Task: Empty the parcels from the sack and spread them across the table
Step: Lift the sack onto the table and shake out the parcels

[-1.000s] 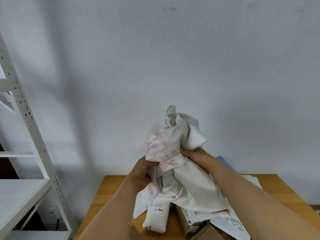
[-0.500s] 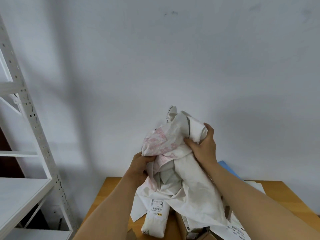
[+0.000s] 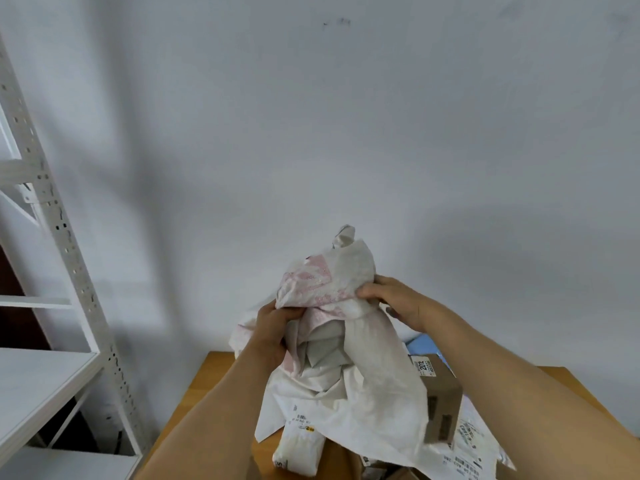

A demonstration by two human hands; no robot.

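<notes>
Both hands hold the sack (image 3: 363, 382) bunched up above the table (image 3: 207, 382): left hand (image 3: 273, 327) fingers clenched in its left folds, right hand (image 3: 398, 299) gripping the bunched top. Parcels beneath: a white packet (image 3: 299, 452) near-left, a box (image 3: 441, 400) right.

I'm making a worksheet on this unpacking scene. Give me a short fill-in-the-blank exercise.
1. Both hands, left hand and right hand, grip the bunched white ____.
2. The sack is held up over a ____ table.
3. The cardboard box lies below the ____ forearm.
Missing words: sack; wooden; right
</notes>
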